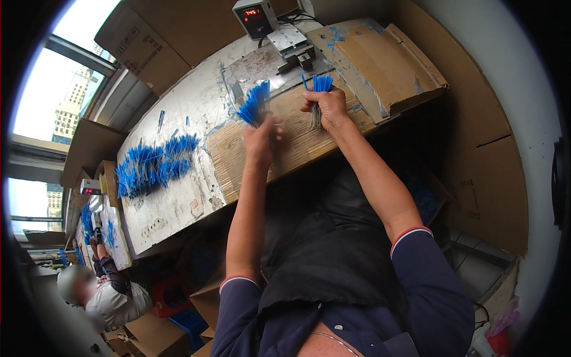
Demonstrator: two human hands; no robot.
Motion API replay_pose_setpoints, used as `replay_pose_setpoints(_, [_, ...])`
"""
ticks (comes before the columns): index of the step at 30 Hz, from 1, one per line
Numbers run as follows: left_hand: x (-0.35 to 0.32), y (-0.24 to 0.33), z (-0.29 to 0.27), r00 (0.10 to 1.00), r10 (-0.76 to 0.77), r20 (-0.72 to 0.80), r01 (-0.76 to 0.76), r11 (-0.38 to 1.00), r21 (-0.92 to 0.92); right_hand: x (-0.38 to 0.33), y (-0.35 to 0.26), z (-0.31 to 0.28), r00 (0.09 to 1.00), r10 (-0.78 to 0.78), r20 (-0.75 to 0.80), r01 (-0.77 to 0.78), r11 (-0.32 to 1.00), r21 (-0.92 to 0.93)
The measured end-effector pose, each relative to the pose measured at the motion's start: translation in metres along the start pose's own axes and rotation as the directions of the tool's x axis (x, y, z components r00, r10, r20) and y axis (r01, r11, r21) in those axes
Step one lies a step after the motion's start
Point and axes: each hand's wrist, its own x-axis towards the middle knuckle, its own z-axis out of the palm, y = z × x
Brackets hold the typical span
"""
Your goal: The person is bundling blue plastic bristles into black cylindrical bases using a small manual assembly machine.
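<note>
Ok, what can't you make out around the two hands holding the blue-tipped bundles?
Head view:
- Left hand: palm and grip on its bundle of blue-tipped thin strands, hidden by the hand's back.
- Right hand: fingertips hidden behind its blue-tipped bundle.
- Single strands: too small.
- Small grey press: partly cut off by the bundles.

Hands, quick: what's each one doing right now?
Left hand: closed, holding a blue-tipped bundle.
Right hand: closed, holding another blue-tipped bundle.

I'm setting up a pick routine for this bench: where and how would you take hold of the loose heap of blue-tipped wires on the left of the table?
Probably grip the heap of blue-tipped wires across the thin bare strands, coming from above. They lie flat on the table, roughly side by side, so closing across them gathers a bunch.
</note>
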Motion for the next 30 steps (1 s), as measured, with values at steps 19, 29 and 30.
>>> replay_pose_setpoints(19, [0.144, 0.002, 0.019, 0.813, 0.524, -0.255, -0.414, 0.827, 0.381, 0.087, -0.006, 0.039, 0.966, -0.116, -0.232, -0.046, 0.803, -0.594])
replay_pose_setpoints(29, [0.144, -0.003, 0.016, 0.743, 0.626, -0.236, -0.482, 0.745, 0.461, 0.095, -0.003, 0.046, 0.951, -0.174, -0.257, -0.022, 0.788, -0.616])
replay_pose_setpoints(30, [0.143, -0.004, 0.018, 0.696, 0.695, -0.182, -0.500, 0.651, 0.570, 0.095, -0.002, 0.043, 0.951, -0.176, -0.255, -0.021, 0.787, -0.617])
